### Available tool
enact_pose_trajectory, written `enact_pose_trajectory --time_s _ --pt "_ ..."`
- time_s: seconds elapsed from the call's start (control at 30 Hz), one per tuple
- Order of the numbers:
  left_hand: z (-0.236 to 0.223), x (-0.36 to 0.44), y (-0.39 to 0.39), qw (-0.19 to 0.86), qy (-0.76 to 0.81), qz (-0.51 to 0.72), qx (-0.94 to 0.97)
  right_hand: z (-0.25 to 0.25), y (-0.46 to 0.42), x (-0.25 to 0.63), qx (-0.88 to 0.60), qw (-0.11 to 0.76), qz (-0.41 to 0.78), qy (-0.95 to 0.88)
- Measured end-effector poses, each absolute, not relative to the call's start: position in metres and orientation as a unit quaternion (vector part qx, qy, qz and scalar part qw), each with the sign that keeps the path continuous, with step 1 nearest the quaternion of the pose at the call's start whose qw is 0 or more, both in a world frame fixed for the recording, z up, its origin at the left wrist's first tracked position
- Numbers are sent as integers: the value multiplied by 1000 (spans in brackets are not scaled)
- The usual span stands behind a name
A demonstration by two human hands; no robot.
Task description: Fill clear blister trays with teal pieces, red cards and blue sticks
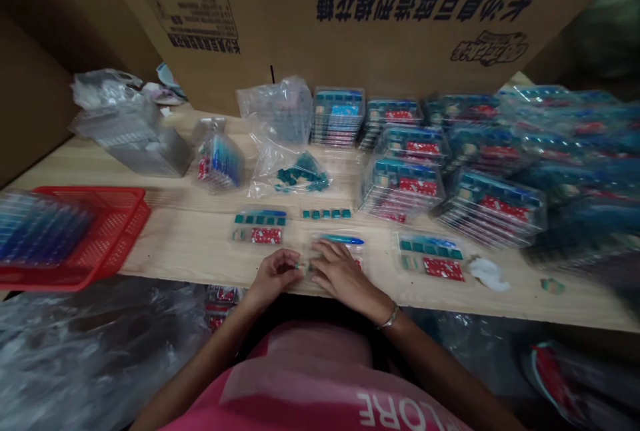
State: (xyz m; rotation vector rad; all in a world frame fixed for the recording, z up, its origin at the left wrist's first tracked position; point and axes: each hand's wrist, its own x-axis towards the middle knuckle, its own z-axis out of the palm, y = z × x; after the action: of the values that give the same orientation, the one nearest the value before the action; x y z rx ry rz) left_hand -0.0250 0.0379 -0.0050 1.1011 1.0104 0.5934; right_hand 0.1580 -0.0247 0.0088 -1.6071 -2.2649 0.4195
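Observation:
My left hand (276,276) is at the table's front edge, thumb and fingertips pinched on a small pale-green piece whose kind I cannot make out. Beside it my right hand (347,278) lies palm down with fingers stretched over a clear plastic tray (316,242), partly hiding it. A blue pen (343,239) lies along the back of that tray. Just behind sits a row of small teal blocks (326,214). Filled trays flank my hands: one on the left (259,227) and one on the right (431,256), each with teal blocks and a red patterned packet.
Stacked filled trays (404,184) crowd the right side. A clear bag (275,118) spills loose teal blocks (303,174) at centre. On the left are a red basket (113,231) of blue pens and stacked clear trays (150,148). A cardboard box (280,44) walls off the back.

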Motion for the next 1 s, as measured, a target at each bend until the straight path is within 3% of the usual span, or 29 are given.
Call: enact_pose_trajectory --time_s 0.13,0.23,0.33,0.47,0.73,1.0 --pt "3 -25 35 690 460 268 490 15 -27 159 -554 253 187 -771" --pt "10 -23 29 703 436 269 493 20 -30 155 -548 350 301 -698" --pt "13 -20 22 716 398 260 511 18 -32 152 -552 383 420 -610" --pt "7 -16 25 650 430 283 558 8 -26 155 -613 374 419 -556" --pt "-12 -11 34 575 387 280 664 4 -23 142 -646 255 229 -682" --pt "-8 4 43 408 415 199 789 1 -21 145 -644 257 236 -681"
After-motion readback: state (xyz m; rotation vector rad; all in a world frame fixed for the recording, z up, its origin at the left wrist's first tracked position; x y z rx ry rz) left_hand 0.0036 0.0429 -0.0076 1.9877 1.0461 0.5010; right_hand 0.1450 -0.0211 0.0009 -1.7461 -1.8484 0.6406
